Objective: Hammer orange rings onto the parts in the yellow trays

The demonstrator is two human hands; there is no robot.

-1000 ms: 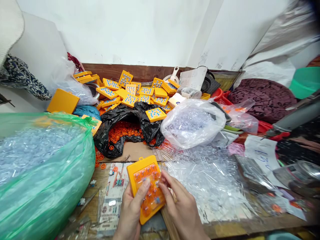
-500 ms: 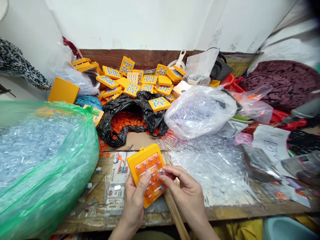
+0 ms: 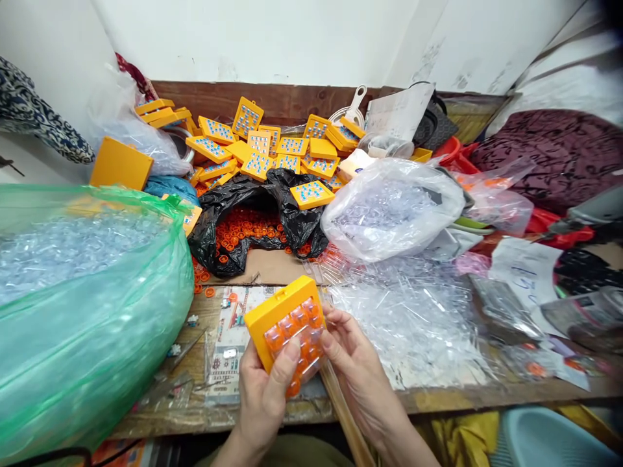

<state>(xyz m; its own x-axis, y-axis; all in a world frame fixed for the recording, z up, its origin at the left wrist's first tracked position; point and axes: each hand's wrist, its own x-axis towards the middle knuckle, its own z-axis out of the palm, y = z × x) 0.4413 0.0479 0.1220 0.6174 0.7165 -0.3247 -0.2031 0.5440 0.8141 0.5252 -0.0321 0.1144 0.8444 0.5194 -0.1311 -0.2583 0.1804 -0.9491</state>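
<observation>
A yellow plastic case [image 3: 265,319] is held tilted above the table's front edge. Rows of orange pieces under clear, shiny plastic fill its face. My left hand [image 3: 270,383] grips the case from the left, thumb pressed on the clear front and fingers hidden behind. On the opposite side, my right hand [image 3: 357,363] has its thumb against the front near the right edge, its fingers curled at that edge. Whether a small part sits between those fingers cannot be made out. Beneath the hands lies a printed sheet [image 3: 228,373] on the wooden table [image 3: 195,415].
Yellow cases with blue dots [image 3: 257,165] are heaped at the back. A black bag [image 3: 209,233] holds orange rings [image 3: 243,227]. Clear plastic pieces fill a green bag [image 3: 146,311] at left and a white bag [image 3: 350,227]; clear sticks [image 3: 413,324] spread at right.
The case has tipped so its top edge shows more. My right hand has shifted from pinching over the front to the right edge. The camera view has moved slightly.
</observation>
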